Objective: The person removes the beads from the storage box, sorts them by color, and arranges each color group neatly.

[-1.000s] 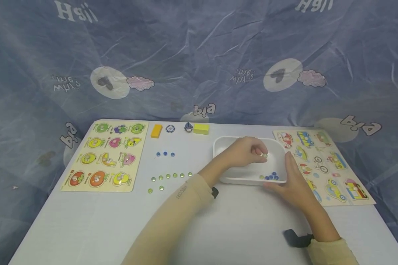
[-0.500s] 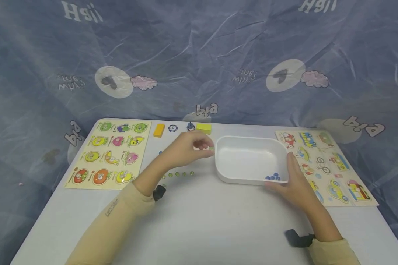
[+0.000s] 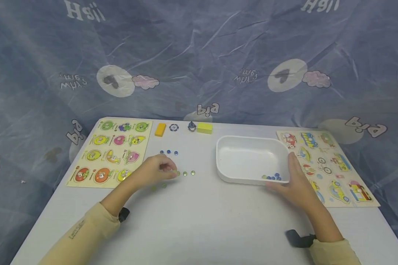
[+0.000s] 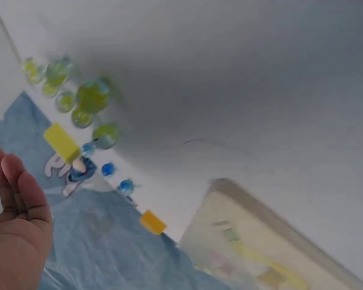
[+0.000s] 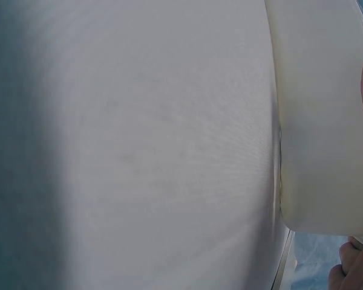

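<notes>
My left hand (image 3: 152,171) pinches a small yellow-green glass marble, mostly hidden, over a row of such marbles (image 3: 185,173). Two more yellow-green marbles (image 3: 164,186) lie nearer me. In the left wrist view the hand (image 4: 18,241) is partly cut off, and several yellow-green marbles (image 4: 94,95) show on the table. My right hand (image 3: 298,184) grips the right end of a white tray (image 3: 238,180), thumb along the near side. Several blue marbles (image 3: 276,176) and a yellow-green one sit in its near right corner. The tray wall (image 5: 327,121) fills the right wrist view's right side.
Three blue marbles (image 3: 168,151) lie behind the row. Along the back stand an orange block (image 3: 160,129), a round chip (image 3: 174,127), a small figure (image 3: 191,127) and a yellow block (image 3: 204,128). A fruit board (image 3: 119,151) lies left; a vehicle board (image 3: 343,184) lies right.
My left hand has come out of the tray and moved left to the yellow-green row, fingertips still together. The right hand has stayed on the tray.
</notes>
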The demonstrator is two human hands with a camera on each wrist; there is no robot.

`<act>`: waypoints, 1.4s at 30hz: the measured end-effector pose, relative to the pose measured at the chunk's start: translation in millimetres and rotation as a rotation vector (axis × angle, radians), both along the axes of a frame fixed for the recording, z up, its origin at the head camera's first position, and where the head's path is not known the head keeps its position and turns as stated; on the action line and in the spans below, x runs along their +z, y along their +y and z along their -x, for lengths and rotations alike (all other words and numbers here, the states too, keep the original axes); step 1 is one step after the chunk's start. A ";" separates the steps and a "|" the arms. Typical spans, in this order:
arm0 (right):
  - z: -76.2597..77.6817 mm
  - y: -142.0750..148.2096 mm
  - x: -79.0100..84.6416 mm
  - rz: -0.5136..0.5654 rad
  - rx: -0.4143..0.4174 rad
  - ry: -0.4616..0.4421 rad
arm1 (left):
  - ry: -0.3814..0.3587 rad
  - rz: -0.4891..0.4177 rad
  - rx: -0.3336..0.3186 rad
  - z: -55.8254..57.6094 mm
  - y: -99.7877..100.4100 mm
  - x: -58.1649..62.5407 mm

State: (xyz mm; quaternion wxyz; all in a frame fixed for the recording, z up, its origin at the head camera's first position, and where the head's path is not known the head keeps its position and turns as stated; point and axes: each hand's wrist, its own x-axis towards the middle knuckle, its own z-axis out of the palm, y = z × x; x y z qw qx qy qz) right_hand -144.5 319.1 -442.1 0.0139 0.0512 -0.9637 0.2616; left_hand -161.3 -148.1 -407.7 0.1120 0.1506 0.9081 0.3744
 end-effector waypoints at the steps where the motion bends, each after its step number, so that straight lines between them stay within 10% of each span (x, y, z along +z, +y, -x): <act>1: 0.0 -0.1 0.0 0.001 -0.001 0.001 | -0.001 0.007 0.003 -0.9 -0.7 -2.9; 21: 0.2 0.6 -0.6 0.008 -0.001 0.010 | 0.052 0.147 -0.007 -10.5 1.2 -38.9; 42: -1.2 -0.4 1.3 0.019 0.002 0.009 | 0.222 0.202 -0.013 -17.5 11.7 -23.7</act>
